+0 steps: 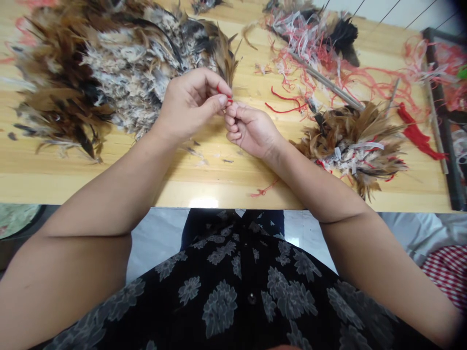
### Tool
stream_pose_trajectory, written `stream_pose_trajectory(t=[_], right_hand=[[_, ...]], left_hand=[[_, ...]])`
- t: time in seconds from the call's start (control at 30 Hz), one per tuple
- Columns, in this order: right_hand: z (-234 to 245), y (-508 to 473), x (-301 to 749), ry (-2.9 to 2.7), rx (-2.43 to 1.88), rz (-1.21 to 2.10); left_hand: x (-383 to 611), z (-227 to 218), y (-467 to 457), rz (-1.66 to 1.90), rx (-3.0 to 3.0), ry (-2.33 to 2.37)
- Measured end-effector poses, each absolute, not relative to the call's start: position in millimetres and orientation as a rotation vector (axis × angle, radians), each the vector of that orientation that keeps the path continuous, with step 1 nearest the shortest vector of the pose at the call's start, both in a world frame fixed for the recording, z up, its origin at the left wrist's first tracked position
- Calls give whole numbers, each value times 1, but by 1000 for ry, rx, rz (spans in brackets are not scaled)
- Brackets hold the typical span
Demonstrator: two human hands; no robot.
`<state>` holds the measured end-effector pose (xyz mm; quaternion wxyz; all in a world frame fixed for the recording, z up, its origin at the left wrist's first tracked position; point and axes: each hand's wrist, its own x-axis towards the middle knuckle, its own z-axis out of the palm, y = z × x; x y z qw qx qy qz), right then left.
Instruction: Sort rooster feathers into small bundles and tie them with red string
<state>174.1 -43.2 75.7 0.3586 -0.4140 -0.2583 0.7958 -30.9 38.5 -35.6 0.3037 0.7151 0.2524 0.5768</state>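
Note:
My left hand (197,102) is closed in a pinch, with a short bit of red yarn (229,100) showing at its thumb and fingertips. My right hand (253,127) meets it there, fingers curled and pressed together at the same yarn. Just above my left fingertips stands a tuft of brown feathers (226,58); whether it is held or belongs to the pile behind, I cannot tell. Left of and behind the hands spreads a big heap of brown, black and whitish feathers (124,73). Loose red yarn pieces (286,104) lie beyond my right hand.
A smaller feather bundle (350,141) with white ties sits near my right forearm. Behind it lie a thin stick (324,80), tangled pink and white strands (299,34) and a red yarn bunch (416,131). A dark-framed tray (440,97) stands at the right of the wooden table (233,187).

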Motion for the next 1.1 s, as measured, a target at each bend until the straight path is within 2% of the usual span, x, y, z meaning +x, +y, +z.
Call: stream_pose_trajectory(t=[0.3, 0.53, 0.77, 1.1], right_hand=[[65, -37, 177, -665, -1041, 2065], [70, -38, 175, -593, -1039, 2103], [77, -41, 173, -498, -1062, 2142], [76, -43, 172, -532, -1065, 2135]], left_hand=[[-31, -26, 31, 1433, 1806, 543], [-21, -21, 20, 1579, 1919, 693], [-15, 12, -3, 1388, 2211, 1120], [-7, 2, 2, 1491, 2202, 1150]])
